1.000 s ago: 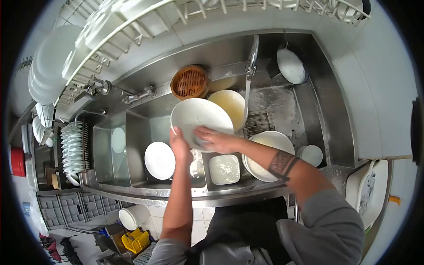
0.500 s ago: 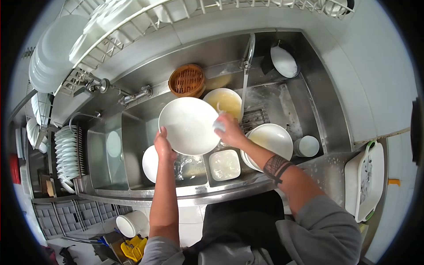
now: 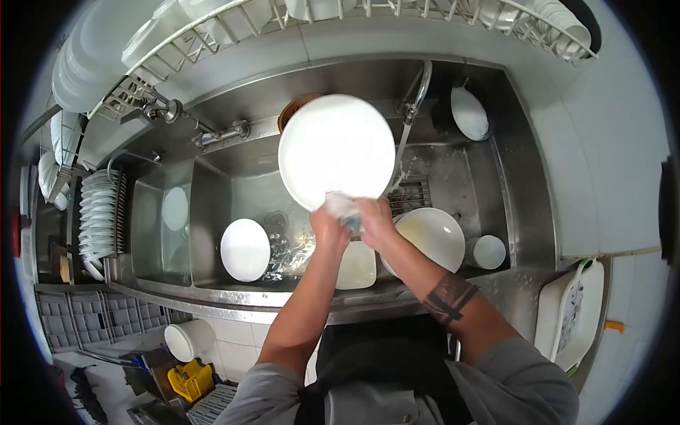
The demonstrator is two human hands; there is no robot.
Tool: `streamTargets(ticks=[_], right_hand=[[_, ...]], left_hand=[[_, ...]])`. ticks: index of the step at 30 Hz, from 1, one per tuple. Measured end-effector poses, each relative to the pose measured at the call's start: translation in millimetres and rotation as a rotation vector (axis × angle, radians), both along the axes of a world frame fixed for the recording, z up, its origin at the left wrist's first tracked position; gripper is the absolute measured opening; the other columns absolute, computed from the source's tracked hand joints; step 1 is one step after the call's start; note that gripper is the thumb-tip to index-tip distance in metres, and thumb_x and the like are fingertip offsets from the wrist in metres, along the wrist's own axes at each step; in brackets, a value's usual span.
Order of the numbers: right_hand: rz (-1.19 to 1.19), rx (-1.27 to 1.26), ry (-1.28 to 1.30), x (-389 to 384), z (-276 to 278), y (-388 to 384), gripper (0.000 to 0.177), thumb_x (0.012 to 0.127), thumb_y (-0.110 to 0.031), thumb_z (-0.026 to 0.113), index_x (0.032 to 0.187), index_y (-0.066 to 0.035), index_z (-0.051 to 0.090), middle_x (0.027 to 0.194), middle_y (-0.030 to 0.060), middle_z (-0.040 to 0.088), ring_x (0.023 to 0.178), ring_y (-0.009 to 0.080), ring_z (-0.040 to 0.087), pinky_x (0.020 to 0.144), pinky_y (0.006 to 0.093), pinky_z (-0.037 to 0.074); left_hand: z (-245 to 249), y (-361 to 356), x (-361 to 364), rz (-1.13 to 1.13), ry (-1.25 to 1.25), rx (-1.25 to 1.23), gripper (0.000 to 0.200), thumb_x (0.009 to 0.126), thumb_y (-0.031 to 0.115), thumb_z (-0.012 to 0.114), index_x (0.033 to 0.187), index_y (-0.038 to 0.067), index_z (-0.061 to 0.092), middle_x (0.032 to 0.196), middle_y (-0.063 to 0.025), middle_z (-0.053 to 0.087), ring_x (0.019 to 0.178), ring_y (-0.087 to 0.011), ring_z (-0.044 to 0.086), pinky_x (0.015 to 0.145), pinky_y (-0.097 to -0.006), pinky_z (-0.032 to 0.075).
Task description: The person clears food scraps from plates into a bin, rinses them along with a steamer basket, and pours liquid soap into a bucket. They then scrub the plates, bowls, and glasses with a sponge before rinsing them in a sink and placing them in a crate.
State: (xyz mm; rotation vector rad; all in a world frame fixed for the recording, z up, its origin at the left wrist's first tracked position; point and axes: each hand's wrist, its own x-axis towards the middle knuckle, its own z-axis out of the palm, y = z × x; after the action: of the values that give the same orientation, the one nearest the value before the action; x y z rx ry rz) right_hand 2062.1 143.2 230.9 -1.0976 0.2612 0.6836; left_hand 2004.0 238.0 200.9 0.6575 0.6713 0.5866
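Observation:
A large white bowl (image 3: 336,149) is raised over the sink, its round face filling the middle of the view. My left hand (image 3: 329,228) is closed on its near rim. Close beside it, my right hand (image 3: 375,221) is closed on a whitish, wet-looking scrubbing pad or sponge (image 3: 341,205), pressed to the same rim. Motion blur softens the fingers and the pad. Behind the bowl, a round bamboo steamer (image 3: 289,113) is mostly covered. Just right of my hands lie stacked white bowls (image 3: 435,237); a square white container (image 3: 356,268) of cloudy liquid is partly under my forearms.
Water runs from the tap (image 3: 409,117) on the right. A white dish (image 3: 246,250) lies in the middle basin. Small bowls (image 3: 487,251) and a black-handled pan (image 3: 469,115) stand at right. A wire dish rack (image 3: 212,37) hangs overhead; plates stand in a rack (image 3: 99,216) at left.
The bowl has moved up and right and been turned, now covering the yellowish bowl and most of the steamer. My hands have come together at its near rim.

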Motion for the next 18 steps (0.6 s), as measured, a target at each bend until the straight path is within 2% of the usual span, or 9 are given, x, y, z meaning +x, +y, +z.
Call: streamTargets(ticks=[2,4,6,8,12,15,16,17,18], right_hand=[[0.352,-0.1,0.0,10.0,42.4,-43.9,0.058,0.076,0.0,0.072,0.131,0.011,0.056,0.115,0.0182,0.065,0.105,0.0255,0.065,0.093,0.0351,0.053],[0.641,-0.383,-0.578,50.2,-17.1,-88.0,0.056,0.08,0.001,0.074,0.132,0.009,0.056,0.124,0.0189,0.066,0.11,0.0237,0.066,0.096,0.0361,0.055],[0.406,-0.388,-0.649,64.5,68.3,-93.6,0.051,0.089,-0.014,0.074,0.135,0.001,0.059,0.122,0.0152,0.067,0.111,0.0246,0.066,0.095,0.0361,0.055],[0.283,-0.134,-0.698,97.5,98.1,-74.4,0.048,0.095,-0.024,0.07,0.135,0.0,0.06,0.128,0.0134,0.067,0.112,0.0245,0.066,0.096,0.0361,0.055],[0.285,0.394,-0.339,116.7,60.8,-13.7,0.043,0.107,-0.032,0.055,0.136,-0.001,0.06,0.123,0.0125,0.069,0.107,0.0183,0.068,0.09,0.0356,0.057],[0.45,0.369,-0.221,59.9,-18.9,3.3,0.048,0.108,-0.04,0.052,0.136,-0.003,0.061,0.12,0.0094,0.07,0.101,0.0171,0.07,0.082,0.0353,0.059],[0.55,0.051,-0.128,52.4,-37.7,21.3,0.056,0.107,-0.048,0.053,0.143,-0.005,0.057,0.121,0.0097,0.07,0.104,0.017,0.07,0.085,0.0354,0.059],[0.479,0.218,0.107,23.8,-12.6,32.0,0.058,0.106,-0.049,0.056,0.143,-0.004,0.056,0.12,0.0109,0.07,0.104,0.0189,0.07,0.085,0.0358,0.059],[0.399,0.386,0.337,-1.9,15.7,43.1,0.06,0.104,-0.049,0.059,0.143,-0.004,0.055,0.119,0.0121,0.07,0.104,0.0208,0.07,0.086,0.0362,0.058]], left_hand=[[10.1,-0.7,-5.0,0.118,0.097,-0.028,0.037,0.104,0.012,0.061,0.137,-0.002,0.051,0.114,-0.0163,0.068,0.091,-0.0265,0.071,0.081,-0.0459,0.062],[5.4,41.7,-4.1,0.09,0.189,0.29,0.038,0.104,0.013,0.062,0.137,-0.001,0.051,0.112,-0.0164,0.069,0.088,-0.0267,0.072,0.079,-0.0455,0.062],[31.0,49.9,-0.9,-0.079,0.485,0.746,0.038,0.102,0.014,0.064,0.135,-0.001,0.053,0.109,-0.0169,0.07,0.093,-0.0267,0.072,0.079,-0.0419,0.061],[22.4,34.4,13.3,-0.169,0.454,0.565,0.035,0.101,0.014,0.066,0.131,-0.003,0.059,0.112,-0.0183,0.073,0.099,-0.0248,0.07,0.088,-0.0379,0.056],[17.8,-10.3,12.7,-0.499,0.592,0.925,0.053,0.101,0.044,0.064,0.119,-0.006,0.066,0.112,-0.028,0.072,0.104,-0.0372,0.071,0.093,-0.0447,0.053],[5.0,4.8,11.5,-0.245,0.864,0.676,0.054,0.102,0.047,0.062,0.112,-0.005,0.069,0.103,-0.0269,0.073,0.095,-0.0414,0.07,0.087,-0.048,0.052],[-9.8,35.8,-3.1,-0.235,0.978,0.833,0.054,0.104,0.047,0.06,0.102,-0.005,0.07,0.089,-0.0248,0.072,0.084,-0.0439,0.069,0.078,-0.0504,0.052],[-70.5,71.0,-32.2,-0.079,0.925,1.401,0.05,0.105,0.043,0.059,0.091,-0.003,0.071,0.074,-0.0232,0.068,0.077,-0.044,0.068,0.07,-0.0518,0.052],[-45.7,92.3,-52.7,-0.07,1.16,1.19,0.04,0.104,0.036,0.063,0.094,-0.003,0.072,0.071,-0.0206,0.067,0.074,-0.0381,0.068,0.067,-0.0491,0.052]])
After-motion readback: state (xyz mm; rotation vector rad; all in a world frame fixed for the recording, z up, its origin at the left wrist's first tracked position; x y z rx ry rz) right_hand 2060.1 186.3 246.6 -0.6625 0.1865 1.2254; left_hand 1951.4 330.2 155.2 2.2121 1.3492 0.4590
